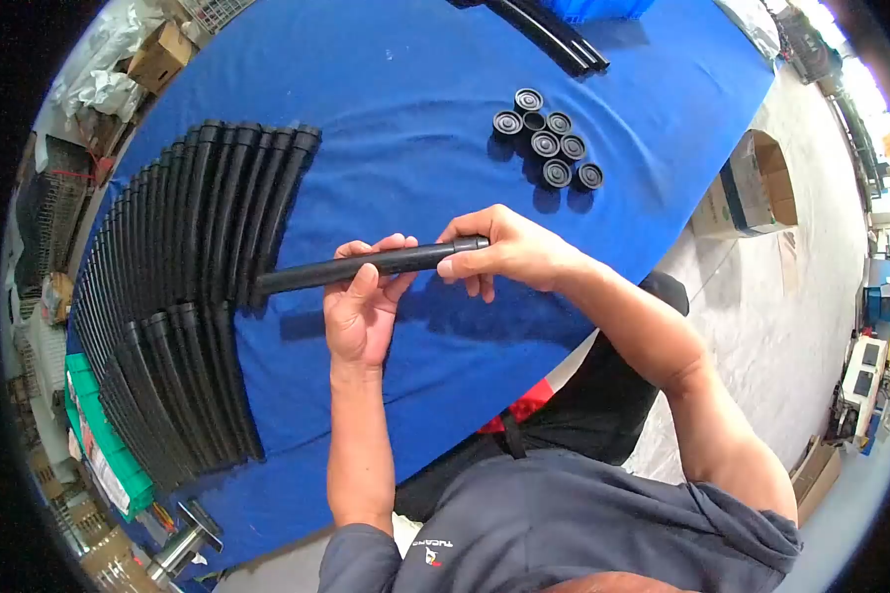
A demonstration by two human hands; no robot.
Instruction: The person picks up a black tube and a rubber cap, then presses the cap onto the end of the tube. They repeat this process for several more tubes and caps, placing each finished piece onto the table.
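A black plastic tube (311,272) lies level above the blue table (415,89), held by both hands. My left hand (363,311) grips it near the middle from below. My right hand (504,252) closes around its right end, where a cap-like end shows at the fingertips. The tube's left end reaches the row of stacked black tubes (198,227).
Several round black caps (549,143) sit in a cluster at the far right of the table. More black tubes (554,35) lie at the far edge. Cardboard boxes (756,188) stand on the floor to the right. Green crates (104,450) sit at the left.
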